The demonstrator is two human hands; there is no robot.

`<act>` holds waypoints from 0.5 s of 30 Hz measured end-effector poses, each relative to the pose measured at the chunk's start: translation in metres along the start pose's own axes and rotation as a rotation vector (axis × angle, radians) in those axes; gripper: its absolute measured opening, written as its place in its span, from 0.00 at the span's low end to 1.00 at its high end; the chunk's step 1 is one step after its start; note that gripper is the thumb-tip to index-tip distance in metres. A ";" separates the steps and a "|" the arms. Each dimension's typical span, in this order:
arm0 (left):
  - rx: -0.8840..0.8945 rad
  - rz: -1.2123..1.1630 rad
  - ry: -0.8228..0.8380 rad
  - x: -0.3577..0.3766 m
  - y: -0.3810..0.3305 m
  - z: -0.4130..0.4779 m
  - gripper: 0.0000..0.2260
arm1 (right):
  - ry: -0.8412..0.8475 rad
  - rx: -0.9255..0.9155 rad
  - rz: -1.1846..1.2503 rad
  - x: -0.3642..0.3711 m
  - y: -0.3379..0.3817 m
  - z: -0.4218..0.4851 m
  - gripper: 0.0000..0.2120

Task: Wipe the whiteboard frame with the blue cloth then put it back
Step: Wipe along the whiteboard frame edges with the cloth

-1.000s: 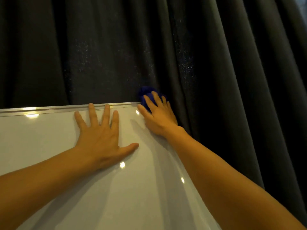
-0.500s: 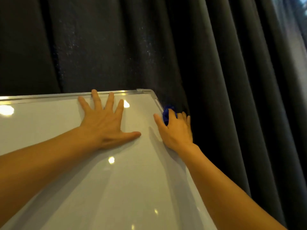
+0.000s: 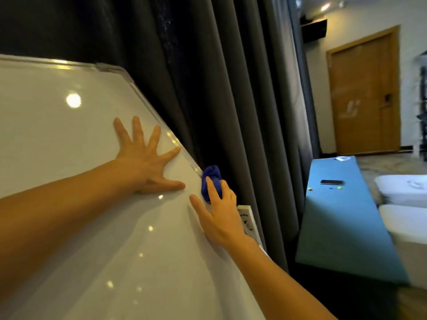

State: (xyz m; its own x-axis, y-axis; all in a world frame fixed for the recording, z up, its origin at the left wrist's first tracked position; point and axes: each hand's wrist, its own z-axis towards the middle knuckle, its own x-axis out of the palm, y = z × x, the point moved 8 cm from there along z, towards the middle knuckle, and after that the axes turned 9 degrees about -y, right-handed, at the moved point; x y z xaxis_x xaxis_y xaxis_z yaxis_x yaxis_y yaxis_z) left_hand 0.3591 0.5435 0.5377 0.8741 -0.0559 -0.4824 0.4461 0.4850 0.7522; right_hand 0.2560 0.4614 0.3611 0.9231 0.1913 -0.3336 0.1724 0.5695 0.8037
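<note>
Mid-frame, the left hand (image 3: 147, 165) lies flat on the board (image 3: 69, 227) with fingers spread, seemingly to steady it against the wiping pressure. Just right of it, the right hand (image 3: 221, 218) presses the bunched cloth (image 3: 210, 179) onto the frame (image 3: 172, 138) along the board's right edge, fingers laid over the cloth and thumb out on the white surface. Dark curtain (image 3: 231, 88) hangs directly behind.

blue cloth (image 3: 211, 182) partly under right hand (image 3: 221, 218) | whiteboard (image 3: 69, 227) cut off left
</note>
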 end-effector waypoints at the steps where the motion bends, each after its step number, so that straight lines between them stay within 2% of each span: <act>1: 0.034 -0.001 -0.008 0.001 -0.009 -0.003 0.49 | 0.004 0.023 -0.021 -0.001 -0.012 -0.011 0.38; 5: 0.131 -0.008 -0.019 0.002 -0.042 -0.014 0.48 | -0.034 -0.002 -0.076 -0.007 -0.023 -0.039 0.38; 8: 0.182 -0.001 -0.006 0.000 -0.066 -0.025 0.52 | -0.009 0.026 -0.078 -0.009 -0.018 -0.038 0.39; 12: 0.143 -0.042 -0.009 0.001 -0.071 -0.029 0.65 | 0.057 -0.015 0.059 -0.004 0.003 -0.013 0.39; 15: 0.112 -0.067 -0.033 0.002 -0.071 -0.026 0.63 | 0.046 -0.048 0.080 -0.003 0.000 0.001 0.37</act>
State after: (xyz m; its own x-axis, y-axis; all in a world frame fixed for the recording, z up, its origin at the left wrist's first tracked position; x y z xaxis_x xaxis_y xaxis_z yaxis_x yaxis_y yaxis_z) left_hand 0.3241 0.5314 0.4712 0.8468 -0.1148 -0.5193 0.5206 0.3789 0.7651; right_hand 0.2539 0.4595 0.3625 0.9163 0.2736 -0.2924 0.0810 0.5884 0.8045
